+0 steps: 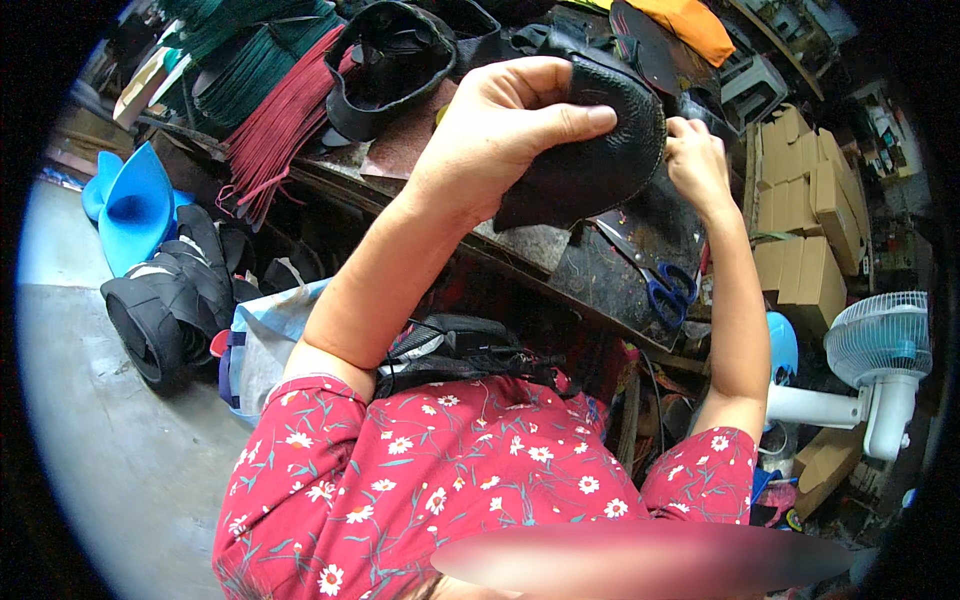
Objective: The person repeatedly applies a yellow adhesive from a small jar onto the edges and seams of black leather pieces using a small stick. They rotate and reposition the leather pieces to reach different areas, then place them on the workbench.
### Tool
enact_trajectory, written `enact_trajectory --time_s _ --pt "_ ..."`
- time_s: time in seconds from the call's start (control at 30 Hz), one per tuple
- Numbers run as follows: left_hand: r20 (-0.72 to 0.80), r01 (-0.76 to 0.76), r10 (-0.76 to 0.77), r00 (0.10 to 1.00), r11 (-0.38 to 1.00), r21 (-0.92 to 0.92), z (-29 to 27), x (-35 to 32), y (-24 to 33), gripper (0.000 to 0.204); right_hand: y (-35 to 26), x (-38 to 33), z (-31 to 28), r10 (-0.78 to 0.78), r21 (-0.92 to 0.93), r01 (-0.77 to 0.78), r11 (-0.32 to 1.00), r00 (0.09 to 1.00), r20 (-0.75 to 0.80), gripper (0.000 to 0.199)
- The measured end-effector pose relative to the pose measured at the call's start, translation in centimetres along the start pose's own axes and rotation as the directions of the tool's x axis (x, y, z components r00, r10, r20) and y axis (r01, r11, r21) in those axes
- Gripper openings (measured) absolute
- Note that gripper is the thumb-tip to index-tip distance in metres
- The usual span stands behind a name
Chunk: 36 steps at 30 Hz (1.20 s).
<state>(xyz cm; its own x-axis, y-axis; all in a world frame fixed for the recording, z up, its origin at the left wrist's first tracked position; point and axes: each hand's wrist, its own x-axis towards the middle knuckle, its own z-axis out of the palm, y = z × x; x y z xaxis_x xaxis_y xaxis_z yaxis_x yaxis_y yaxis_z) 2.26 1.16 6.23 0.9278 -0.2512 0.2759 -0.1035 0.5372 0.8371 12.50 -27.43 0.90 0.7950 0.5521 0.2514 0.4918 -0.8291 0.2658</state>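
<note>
My left hand [500,130] grips a black leather piece [590,170] with a rounded, stitched edge, its thumb lying over the near face. The piece is held up above the workbench [560,290]. At its right edge my right hand [698,165] is closed, fingertips pinched together. Whatever is in that pinch, if anything, is too small to make out. Scissors with blue handles [668,297] lie on the bench below the right hand. Behind my left hand rest black leather pieces shaped like open loops [365,128].
Dark green cords [255,75] and red cords [285,130] are bundled at the back left. An orange cloth [695,28] lies at the far edge. Cardboard boxes [800,200] and a fan [880,340] stand right. Black curved pieces [170,300] and blue sheets [140,205] sit left.
</note>
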Motion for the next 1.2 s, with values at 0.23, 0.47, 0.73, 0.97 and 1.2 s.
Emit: enact_trajectory --time_s 0.23,0.47,0.73,0.97,1.2 --pt "-0.019 -0.077 0.076 0.997 0.996 -0.051 -0.4 0.2 0.1 0.028 -0.6 -3.4 -2.9 0.086 0.088 -0.078 0.993 0.992 -0.094 0.034" --pt "-0.092 -0.231 0.25 0.964 0.957 0.177 0.6 0.6 0.2 0.02 -4.6 -3.5 -9.5 0.244 0.958 0.095 0.27 0.956 -0.163 0.045" --pt "-0.064 -0.237 0.246 0.967 0.964 0.117 1.4 1.0 0.4 0.016 -10.3 -2.2 -10.8 0.181 0.983 0.045 -0.177 0.983 -0.013 0.07" --pt "-0.146 -0.207 0.204 0.968 0.978 -0.007 0.9 1.3 -0.7 0.015 -10.7 -3.8 -9.7 0.032 0.978 0.021 -0.208 0.999 -0.015 0.067" --pt "-0.178 -0.256 0.241 0.954 0.964 -0.068 -0.6 2.4 -2.5 0.011 -11.4 -4.1 -9.8 -0.141 0.684 0.376 0.625 0.916 -0.375 0.057"
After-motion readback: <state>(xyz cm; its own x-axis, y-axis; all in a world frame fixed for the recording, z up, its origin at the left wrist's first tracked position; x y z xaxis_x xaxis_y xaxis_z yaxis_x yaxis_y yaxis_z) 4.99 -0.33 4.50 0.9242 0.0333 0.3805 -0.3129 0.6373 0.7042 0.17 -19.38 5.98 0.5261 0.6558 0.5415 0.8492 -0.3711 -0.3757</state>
